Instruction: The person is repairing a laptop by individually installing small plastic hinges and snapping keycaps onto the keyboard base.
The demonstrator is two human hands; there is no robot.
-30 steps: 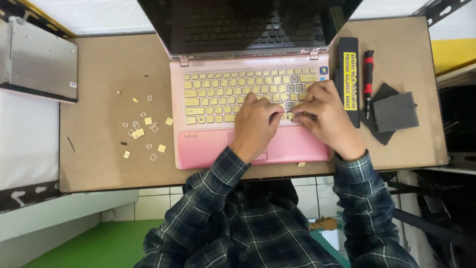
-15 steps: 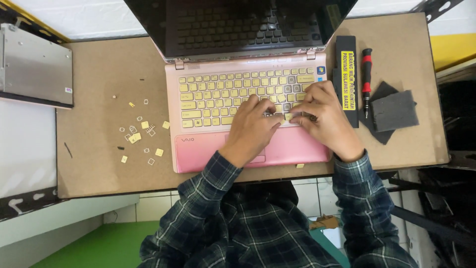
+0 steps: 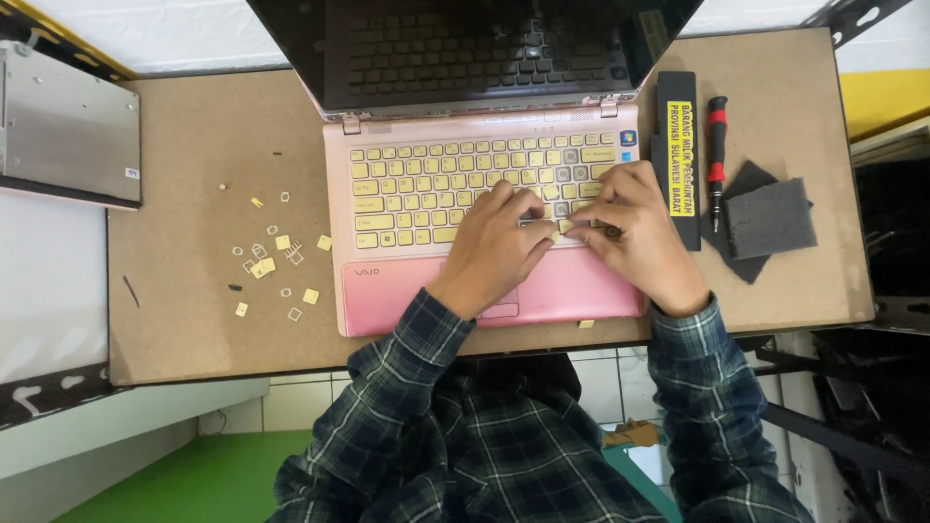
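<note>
I see loose keycaps [image 3: 274, 261] scattered left of the pink laptop [image 3: 407, 291]. My left hand [image 3: 496, 247] and right hand [image 3: 635, 232] rest on its lower keys, fingertips pinched together on something I cannot make out. A screwdriver [image 3: 716, 155] lies right.

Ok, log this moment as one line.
left hand on laptop keyboard | right hand on lower-right keys | loose keycaps on table

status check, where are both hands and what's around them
Left hand and right hand both down on pink laptop's yellow keyboard, fingertips meeting at lower right keys. Loose yellow keycaps lie left; red-handled screwdriver right. Nothing blocking.
</note>
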